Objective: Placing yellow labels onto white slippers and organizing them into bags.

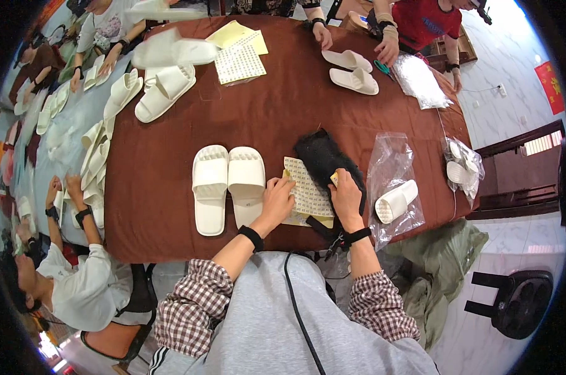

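Note:
A pair of white slippers (210,199) lies side by side in front of me; a small mark shows on the right one's insole. My left hand (279,200) rests at the left edge of a sheet of small printed stickers (309,195), its fingers curled on that edge. Yellow paper lies under the sheet. To the right, my right hand (347,199) is closed around a small yellow thing (334,179), whose kind I cannot make out. A black fuzzy cloth (323,153) lies beneath this hand and partly covers the sheet.
A white slipper (395,203) lies on a clear plastic bag (389,159) at right, near a bagged pair (463,169). More slippers (164,94), sticker sheets (240,59) and teal scissors (383,67) lie farther off on the brown-covered table (164,187). Other people work around it.

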The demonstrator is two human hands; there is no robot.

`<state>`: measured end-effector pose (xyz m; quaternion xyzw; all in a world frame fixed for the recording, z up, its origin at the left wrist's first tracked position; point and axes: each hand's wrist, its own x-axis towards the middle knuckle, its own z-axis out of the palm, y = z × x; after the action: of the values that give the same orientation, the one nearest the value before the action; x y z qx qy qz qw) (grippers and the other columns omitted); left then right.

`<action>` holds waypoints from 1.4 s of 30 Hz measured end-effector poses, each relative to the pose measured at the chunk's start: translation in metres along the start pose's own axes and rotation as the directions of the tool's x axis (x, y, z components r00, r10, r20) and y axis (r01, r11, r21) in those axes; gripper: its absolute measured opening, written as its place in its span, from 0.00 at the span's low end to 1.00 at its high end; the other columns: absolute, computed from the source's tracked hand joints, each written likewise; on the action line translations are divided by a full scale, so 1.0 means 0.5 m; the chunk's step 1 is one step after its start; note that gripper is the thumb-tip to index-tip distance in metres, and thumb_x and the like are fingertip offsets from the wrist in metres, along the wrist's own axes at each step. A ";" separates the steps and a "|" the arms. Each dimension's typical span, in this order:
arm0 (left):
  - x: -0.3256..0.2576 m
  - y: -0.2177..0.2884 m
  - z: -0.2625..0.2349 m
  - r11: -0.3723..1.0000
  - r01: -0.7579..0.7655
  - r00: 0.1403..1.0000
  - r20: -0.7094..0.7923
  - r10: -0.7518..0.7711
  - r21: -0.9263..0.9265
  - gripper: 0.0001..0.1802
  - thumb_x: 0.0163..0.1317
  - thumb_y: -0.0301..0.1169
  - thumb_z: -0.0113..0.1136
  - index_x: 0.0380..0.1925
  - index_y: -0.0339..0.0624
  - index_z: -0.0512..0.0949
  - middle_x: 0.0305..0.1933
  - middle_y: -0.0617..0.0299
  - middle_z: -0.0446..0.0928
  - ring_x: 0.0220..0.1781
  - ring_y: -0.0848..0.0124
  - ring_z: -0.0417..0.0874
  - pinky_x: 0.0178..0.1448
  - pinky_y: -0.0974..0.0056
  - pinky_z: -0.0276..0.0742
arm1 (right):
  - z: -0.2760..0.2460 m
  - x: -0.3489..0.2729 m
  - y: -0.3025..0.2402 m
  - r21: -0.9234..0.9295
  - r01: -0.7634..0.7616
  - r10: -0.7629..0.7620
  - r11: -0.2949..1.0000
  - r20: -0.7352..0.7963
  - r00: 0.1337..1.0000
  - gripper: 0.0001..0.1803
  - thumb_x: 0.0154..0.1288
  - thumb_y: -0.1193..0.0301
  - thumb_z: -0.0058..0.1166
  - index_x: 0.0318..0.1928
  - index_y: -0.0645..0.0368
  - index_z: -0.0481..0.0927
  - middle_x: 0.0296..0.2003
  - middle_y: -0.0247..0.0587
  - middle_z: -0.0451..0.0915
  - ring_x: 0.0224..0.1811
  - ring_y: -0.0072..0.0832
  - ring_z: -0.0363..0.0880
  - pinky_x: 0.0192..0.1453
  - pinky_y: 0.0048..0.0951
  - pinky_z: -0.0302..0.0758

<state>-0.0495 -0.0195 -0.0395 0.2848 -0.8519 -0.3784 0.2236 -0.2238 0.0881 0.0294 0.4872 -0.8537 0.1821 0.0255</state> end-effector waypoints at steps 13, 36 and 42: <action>-0.007 0.021 -0.003 0.930 0.292 0.956 0.097 -0.277 -0.225 0.24 0.58 0.25 0.55 0.55 0.28 0.77 0.66 0.43 0.71 0.66 0.45 0.68 0.72 0.52 0.63 | -0.062 0.068 0.060 0.274 0.053 -0.072 0.960 0.060 0.996 0.18 0.56 0.76 0.64 0.47 0.59 0.75 0.41 0.51 0.77 0.46 0.54 0.77 0.47 0.47 0.74; -0.023 0.079 0.023 0.959 0.279 0.911 0.300 -0.283 0.055 0.39 0.54 0.32 0.59 0.68 0.32 0.64 0.76 0.51 0.57 0.70 0.47 0.60 0.70 0.42 0.57 | -0.056 0.032 0.049 0.309 -0.004 -0.021 0.951 0.078 0.997 0.18 0.56 0.74 0.65 0.47 0.62 0.76 0.42 0.53 0.79 0.46 0.53 0.78 0.49 0.43 0.75; -0.038 0.062 -0.015 0.968 0.251 0.903 0.358 -0.237 0.006 0.32 0.60 0.33 0.57 0.66 0.34 0.68 0.75 0.43 0.57 0.72 0.42 0.59 0.74 0.46 0.59 | -0.020 -0.002 0.051 0.320 -0.007 -0.036 0.947 0.130 0.991 0.20 0.58 0.71 0.65 0.50 0.62 0.76 0.43 0.53 0.79 0.48 0.52 0.78 0.52 0.41 0.75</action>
<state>-0.0408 0.0063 -0.0143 0.3114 -0.8281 -0.4655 0.0222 -0.2459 0.1042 0.0313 0.5022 -0.8091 0.2847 -0.1102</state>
